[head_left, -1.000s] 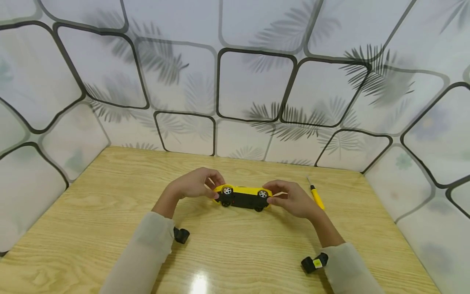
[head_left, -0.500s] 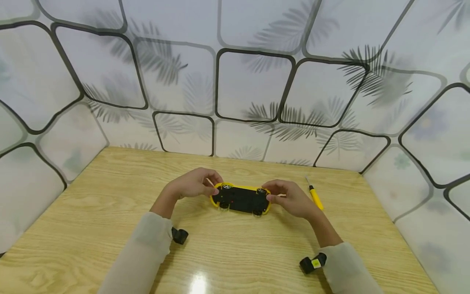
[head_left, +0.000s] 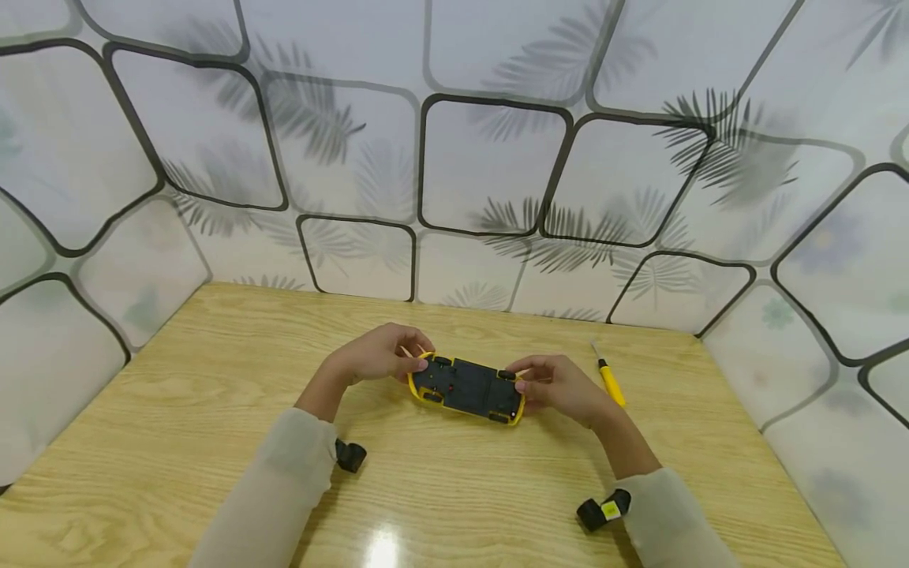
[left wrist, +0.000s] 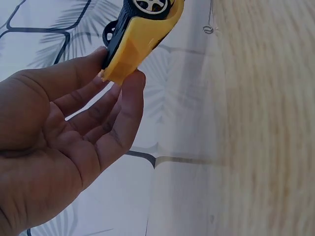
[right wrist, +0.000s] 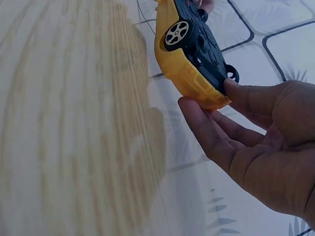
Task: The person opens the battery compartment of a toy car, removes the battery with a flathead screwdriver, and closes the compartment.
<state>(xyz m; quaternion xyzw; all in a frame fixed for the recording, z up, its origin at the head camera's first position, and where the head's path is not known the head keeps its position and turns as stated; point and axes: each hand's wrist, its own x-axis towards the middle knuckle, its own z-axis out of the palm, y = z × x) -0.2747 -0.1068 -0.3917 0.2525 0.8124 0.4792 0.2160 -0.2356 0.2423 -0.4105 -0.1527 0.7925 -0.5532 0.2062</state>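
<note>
A yellow toy car (head_left: 469,386) with a black underside is held between both hands, its base turned up toward the head camera. My left hand (head_left: 383,353) pinches its left end, thumb on the black base and fingers behind the yellow body. At the other end my right hand (head_left: 561,386) pinches it the same way. In the left wrist view the toy car (left wrist: 142,42) shows a silver-spoked wheel above the fingertips. The right wrist view has the car's yellow end (right wrist: 189,78) between thumb and forefinger, raised off the table. The roof is hidden in the head view.
A screwdriver (head_left: 612,383) with a yellow and black handle lies on the wooden table (head_left: 454,497), just beyond my right hand. Patterned panels (head_left: 490,166) rise along the back and sides. Small black cameras (head_left: 604,509) are strapped at both wrists.
The toy car has rolled so that its underside faces up more fully and the near wheels are lower. Its right end has tipped down toward me, and my right hand has dropped slightly.
</note>
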